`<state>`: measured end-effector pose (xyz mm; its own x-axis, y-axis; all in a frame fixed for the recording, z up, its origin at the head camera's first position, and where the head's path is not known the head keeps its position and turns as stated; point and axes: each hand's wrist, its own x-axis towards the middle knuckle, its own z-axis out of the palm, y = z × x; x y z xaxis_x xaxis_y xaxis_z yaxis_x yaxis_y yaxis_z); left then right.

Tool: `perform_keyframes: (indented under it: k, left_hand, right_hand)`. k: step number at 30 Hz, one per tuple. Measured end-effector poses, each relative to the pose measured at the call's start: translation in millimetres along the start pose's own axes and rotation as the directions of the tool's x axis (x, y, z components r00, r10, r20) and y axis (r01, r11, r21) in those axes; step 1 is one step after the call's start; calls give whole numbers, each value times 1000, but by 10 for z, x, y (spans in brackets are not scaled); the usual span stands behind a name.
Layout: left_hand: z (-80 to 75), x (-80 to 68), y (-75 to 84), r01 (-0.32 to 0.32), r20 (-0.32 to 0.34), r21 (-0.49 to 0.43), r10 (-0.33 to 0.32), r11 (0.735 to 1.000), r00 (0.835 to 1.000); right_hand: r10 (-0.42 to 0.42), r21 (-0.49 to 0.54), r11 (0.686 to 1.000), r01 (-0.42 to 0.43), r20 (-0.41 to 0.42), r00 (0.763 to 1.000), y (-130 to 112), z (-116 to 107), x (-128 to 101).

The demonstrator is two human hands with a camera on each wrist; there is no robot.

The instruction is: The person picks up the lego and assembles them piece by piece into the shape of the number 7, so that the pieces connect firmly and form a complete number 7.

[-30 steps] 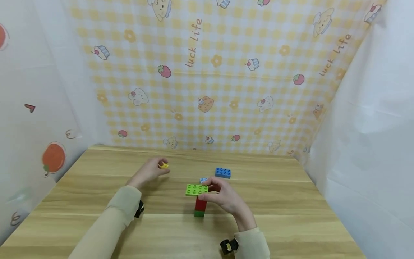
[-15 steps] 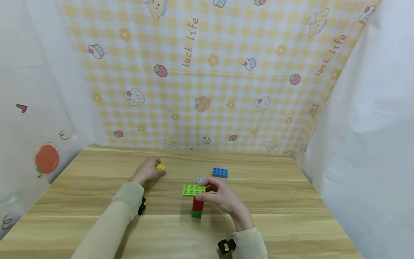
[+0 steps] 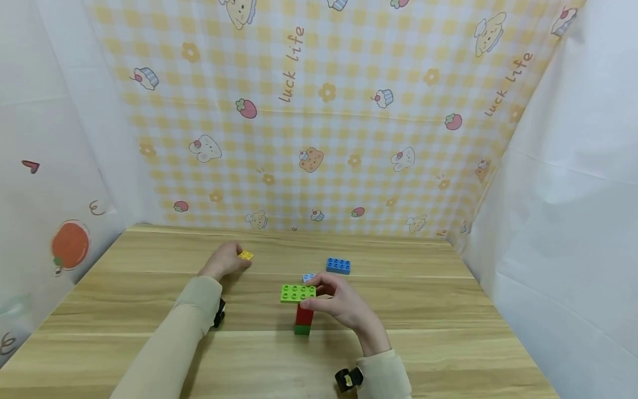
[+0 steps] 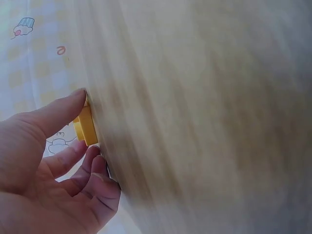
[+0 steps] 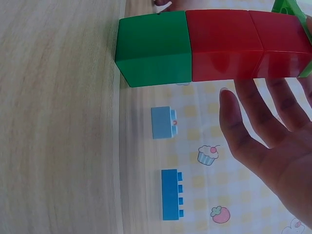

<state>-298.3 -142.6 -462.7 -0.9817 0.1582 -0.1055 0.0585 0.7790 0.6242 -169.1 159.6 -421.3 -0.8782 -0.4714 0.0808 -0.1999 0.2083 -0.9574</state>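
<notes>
- Far left, I've got the left hand (image 3: 225,260) lying on the wooden tabletop (image 3: 428,316), sleeve (image 3: 169,343) trailing back toward me.
- Its thumb and fingers (image 4: 58,114) are pinching a small yellow brick (image 3: 246,255); the left wrist view shows that brick (image 4: 86,126) caught between thumb and fingertips, right down at the wood, though the view is blurred.
- Moving in to the middle, I see a little tower: a green block (image 3: 302,330) at the bottom, touching the tabletop, and red blocks (image 3: 304,315) stacked on it.
- The right wrist view gives me the same stack side-on: green block (image 5: 153,48), then red blocks (image 5: 243,44), all upright and flush.
- Across the top sits a lime green plate (image 3: 298,292), lying flat and overhanging the tower toward the left.
- The right hand (image 3: 344,307) is on that plate's right end, thumb below and fingers curled over the top, gripping it; the other fingers (image 5: 253,122) spread loosely just beside the red blocks.
- Just behind the plate, a small light blue brick (image 3: 309,277) peeks out, resting on the tabletop; I see it clearly in the right wrist view (image 5: 163,123).
- Further right and back, a longer blue brick (image 3: 338,265) lies flat, apart from the tower and near the light blue one.
- The two hands are well apart, the yellow brick left of and behind the tower.
</notes>
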Motion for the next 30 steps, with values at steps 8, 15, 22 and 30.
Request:
perform_keyframes:
  k: [8, 15, 22, 30]
  left_hand:
    - [-12, -16, 3, 12, 7, -20, -12, 1000, 1000]
    - [-68, -78, 26, 31, 19, -64, -30, 997, 999]
    - [-98, -68, -8, -4, 20, -176, 8, 984, 1000]
    - [-112, -141, -34, -100, 9, -245, 105, 964, 994]
  right_hand:
    - [-18, 8, 1000, 18, 3, 1000, 74, -7, 21]
    - [-18, 9, 1000, 18, 10, 1000, 93, -21, 36]
    - [-10, 21, 1000, 10, 6, 1000, 83, -17, 23]
    - [-23, 22, 999, 22, 15, 1000, 92, -18, 25]
